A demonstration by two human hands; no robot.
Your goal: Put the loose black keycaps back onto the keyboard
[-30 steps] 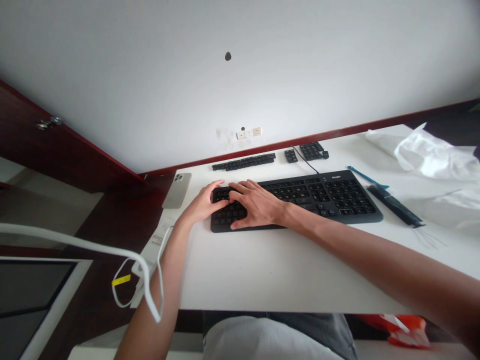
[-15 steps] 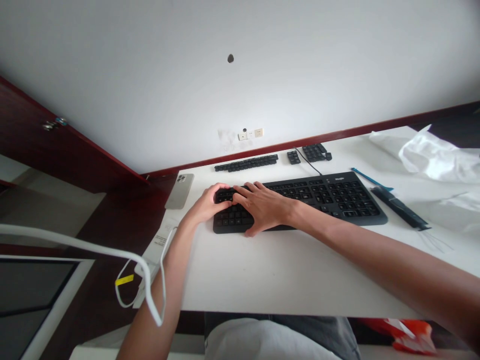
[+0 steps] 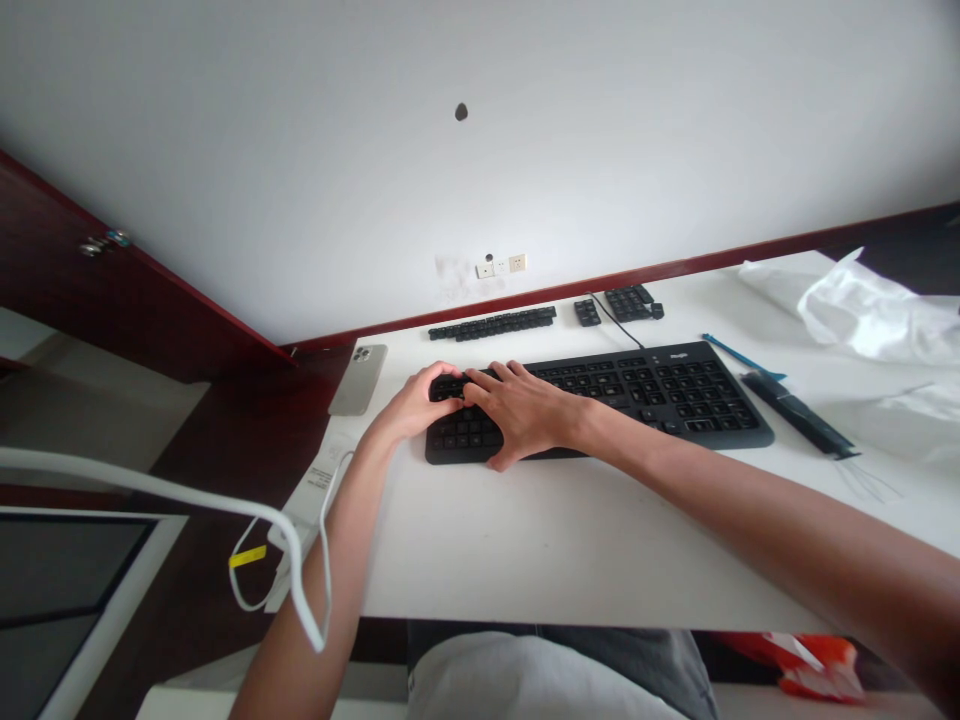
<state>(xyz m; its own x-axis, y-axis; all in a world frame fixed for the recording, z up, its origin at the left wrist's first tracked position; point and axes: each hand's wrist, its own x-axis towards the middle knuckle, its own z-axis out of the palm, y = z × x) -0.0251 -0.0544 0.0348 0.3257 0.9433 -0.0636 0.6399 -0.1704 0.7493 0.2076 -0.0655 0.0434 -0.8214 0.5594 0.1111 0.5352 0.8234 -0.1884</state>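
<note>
A black keyboard (image 3: 724, 398) lies across the white desk, with bare key sockets showing on its middle and right parts. Dark keycaps (image 3: 459, 432) sit on its lower left part. At the left end my left hand (image 3: 417, 404) rests with thumb and forefinger curved and apart over the keys; nothing is visible between them. My right hand (image 3: 529, 410) lies spread over the left half, its fingertips close to the left hand's and its thumb at the front edge. Behind the keyboard are a long row of loose keycaps (image 3: 491, 325), a small group (image 3: 587, 313) and a larger block (image 3: 630, 303).
A phone (image 3: 358, 380) lies at the desk's left, above a white power strip (image 3: 319, 485) with a cable. To the right are a blue tool (image 3: 739, 357), a black brush-like item (image 3: 799, 415) and white plastic bags (image 3: 862, 310). A white cable (image 3: 187, 490) crosses the left foreground.
The view has shifted very slightly. Both hands stay at nearly the same place on the keyboard, with hardly any finger movement.
</note>
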